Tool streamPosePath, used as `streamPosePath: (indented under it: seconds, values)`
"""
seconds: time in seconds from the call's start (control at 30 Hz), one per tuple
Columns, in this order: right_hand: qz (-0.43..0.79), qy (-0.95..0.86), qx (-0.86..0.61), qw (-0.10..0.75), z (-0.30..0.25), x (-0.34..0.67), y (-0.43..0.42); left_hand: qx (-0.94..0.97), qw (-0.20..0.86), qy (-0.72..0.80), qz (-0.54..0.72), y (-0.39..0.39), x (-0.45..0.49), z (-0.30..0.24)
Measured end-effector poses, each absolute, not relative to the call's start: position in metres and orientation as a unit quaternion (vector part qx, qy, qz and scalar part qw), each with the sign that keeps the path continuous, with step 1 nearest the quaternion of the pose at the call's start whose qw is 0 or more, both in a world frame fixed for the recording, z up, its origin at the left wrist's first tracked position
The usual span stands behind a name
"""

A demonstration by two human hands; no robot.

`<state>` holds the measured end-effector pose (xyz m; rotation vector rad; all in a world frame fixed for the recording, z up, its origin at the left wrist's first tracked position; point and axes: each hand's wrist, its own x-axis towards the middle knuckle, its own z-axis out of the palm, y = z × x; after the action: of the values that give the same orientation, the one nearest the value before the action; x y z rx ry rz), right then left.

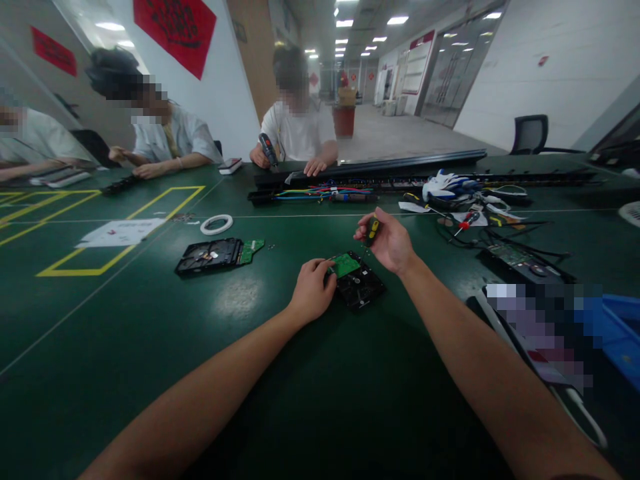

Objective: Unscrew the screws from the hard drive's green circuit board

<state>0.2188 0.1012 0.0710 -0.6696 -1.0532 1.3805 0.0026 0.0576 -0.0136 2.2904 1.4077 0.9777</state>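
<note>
A black hard drive (361,288) lies on the green table (150,347) in front of me, with a green circuit board (345,265) on its top. My left hand (313,290) rests at the drive's left edge, fingers curled against the board. Above the drive's far side, my right hand (387,240) is closed around a small screwdriver with a yellow and black handle (372,230), held upright.
A second opened drive (216,255) with its green board lies to the left, near a white tape ring (217,224) and a paper sheet (123,232). Long black rails with coloured wires (350,190), gloves (445,185) and tools cover the far side. Other people sit across the table. A blue bin (623,333) stands right.
</note>
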Motion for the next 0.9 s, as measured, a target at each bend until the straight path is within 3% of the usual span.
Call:
streamPosePath:
  seconds: [0.9]
  values:
    - [0.56, -0.493, -0.267, 0.61, 0.0713, 0.217, 0.0999, 0.792, 0.146, 0.488, 0.336, 0.0564, 0.0023, -0.012]
